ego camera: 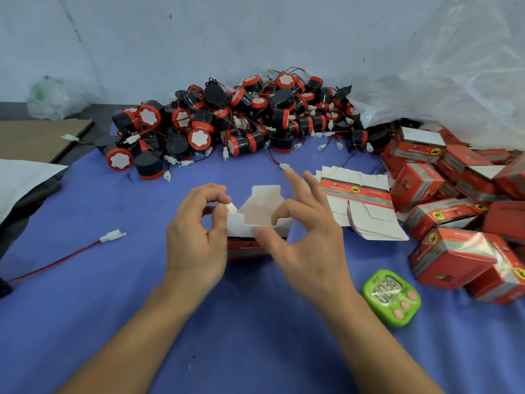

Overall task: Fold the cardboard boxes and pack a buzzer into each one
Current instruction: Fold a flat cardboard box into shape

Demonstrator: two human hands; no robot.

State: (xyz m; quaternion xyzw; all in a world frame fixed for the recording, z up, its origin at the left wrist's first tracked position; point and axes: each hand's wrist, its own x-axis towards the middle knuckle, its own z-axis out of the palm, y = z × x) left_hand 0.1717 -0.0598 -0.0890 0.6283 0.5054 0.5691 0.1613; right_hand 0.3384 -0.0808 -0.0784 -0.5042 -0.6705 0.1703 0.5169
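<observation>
the box (261,207) i'm working on sits upright in the middle of the blue cloth (255,345), right between both hands, red print on the outside, plain white inside, top open with the back flap sticking straight up. left hand (196,237) is on its left side, thumb and forefinger curled in and pinching the small side flap there, the other fingers tucked loosely behind. right hand (309,248) has the thumb pressed on the outside of the front flap and the forefinger hooked down into the opening, so the flap is nipped between them; the other three fingers fan up and apart, holding nothing. can't tell if anything is inside the box. just to the right lies a stack of flat blanks (362,200), white side mostly up, and past that a heap of folded red boxes (454,220) along the right edge. the pile of buzzers (241,120), black and red with trailing wires, runs along the far side by the wall. a green timer (392,297) lies near my right wrist, and a loose red wire with a white plug (112,236) lies off to the left.
</observation>
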